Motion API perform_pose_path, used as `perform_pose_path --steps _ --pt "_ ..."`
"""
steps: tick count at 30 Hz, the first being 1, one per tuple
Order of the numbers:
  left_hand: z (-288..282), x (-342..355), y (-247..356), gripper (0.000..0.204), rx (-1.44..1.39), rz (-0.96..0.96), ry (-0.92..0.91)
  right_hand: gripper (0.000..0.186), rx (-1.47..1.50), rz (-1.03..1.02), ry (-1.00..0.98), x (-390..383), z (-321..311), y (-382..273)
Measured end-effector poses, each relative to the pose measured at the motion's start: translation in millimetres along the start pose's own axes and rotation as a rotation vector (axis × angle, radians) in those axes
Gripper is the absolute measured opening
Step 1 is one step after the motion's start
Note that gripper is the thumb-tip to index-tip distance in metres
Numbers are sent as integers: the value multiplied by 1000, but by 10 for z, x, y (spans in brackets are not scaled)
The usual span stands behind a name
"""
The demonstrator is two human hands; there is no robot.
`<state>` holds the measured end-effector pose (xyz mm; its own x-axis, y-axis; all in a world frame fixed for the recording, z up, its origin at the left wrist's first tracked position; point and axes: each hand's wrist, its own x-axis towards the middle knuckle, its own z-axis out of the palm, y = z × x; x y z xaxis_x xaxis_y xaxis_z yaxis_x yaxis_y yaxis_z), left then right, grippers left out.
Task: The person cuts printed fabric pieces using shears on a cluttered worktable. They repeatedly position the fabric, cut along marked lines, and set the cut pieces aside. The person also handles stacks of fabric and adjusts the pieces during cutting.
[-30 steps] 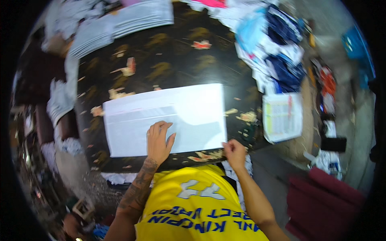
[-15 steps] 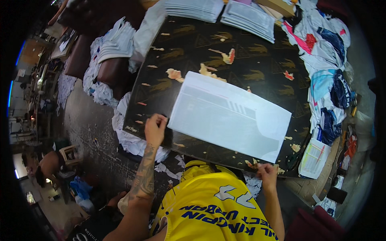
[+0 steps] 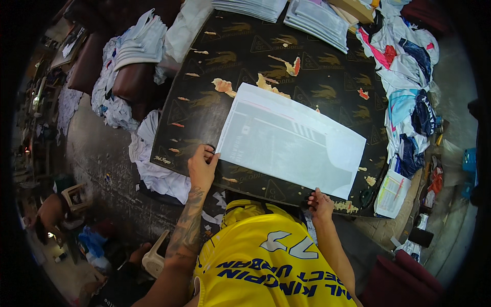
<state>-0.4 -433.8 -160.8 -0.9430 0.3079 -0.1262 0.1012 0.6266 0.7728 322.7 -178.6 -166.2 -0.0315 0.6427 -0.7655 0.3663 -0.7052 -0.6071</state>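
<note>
A large white sheet (image 3: 291, 140) with faint grey printing and slanted stripes lies flat on the dark table (image 3: 199, 123); whether it is paper or cloth I cannot tell. At its near left corner is my left hand (image 3: 203, 165), thumb and fingers pinched at the edge. My right hand (image 3: 321, 203) is curled at the sheet's near edge, left of the near right corner, its thumb tip on the border. The fingers beneath that thumb are partly hidden.
Stacks of folded white sheets (image 3: 317, 25) sit at the table's far edge. Cloth pieces (image 3: 409, 107) heap along the right side, near a marked paper (image 3: 393, 194). White cloth (image 3: 161, 169) hangs at the left. Another person (image 3: 53, 210) is at lower left.
My right hand has moved left along the sheet's near edge, away from the corner. My left hand has come up against the near left corner. The view has shifted slightly.
</note>
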Motion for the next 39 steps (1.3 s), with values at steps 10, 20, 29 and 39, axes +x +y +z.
perform_pose_path --steps 10,20,29,39 --pt "714 989 823 21 316 710 -82 50 -945 -839 504 521 -1448 -628" --pt "1801 379 1545 23 360 867 -407 52 -845 -674 556 763 -1921 -565" --pt "3194 -337 2658 24 398 1112 -799 29 -93 -194 -61 360 -2656 -374" --pt "3077 -464 2576 18 273 1228 -869 51 -242 -6 -307 -1346 -2167 1091"
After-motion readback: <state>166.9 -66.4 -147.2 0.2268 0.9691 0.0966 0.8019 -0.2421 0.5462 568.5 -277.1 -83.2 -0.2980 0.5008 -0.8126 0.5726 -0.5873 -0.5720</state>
